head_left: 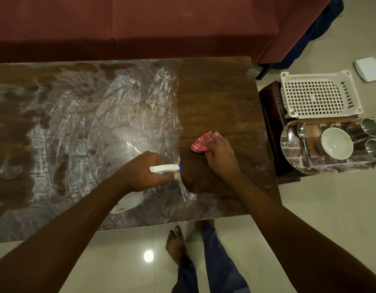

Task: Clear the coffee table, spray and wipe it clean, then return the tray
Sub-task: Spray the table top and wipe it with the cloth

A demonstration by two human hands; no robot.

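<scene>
The wooden coffee table [221,89] fills the middle of the head view; its left two thirds are smeared with wet streaks, its right part is dry and dark. My left hand [147,172] grips a white spray bottle [164,168] with a blue nozzle pointing right, above the table's near middle. My right hand [219,154] holds a bunched red cloth [200,144] against the dry part of the table. The shiny steel tray [288,144] rests on a dark stool to the right, carrying a spoon, a white bowl and steel cups.
A white perforated plastic basket [318,96] sits on the same stool behind the tray. A maroon sofa [140,24] runs along the table's far side. A white flat object [368,68] lies on the tiled floor at far right. My bare foot [176,244] stands by the near table edge.
</scene>
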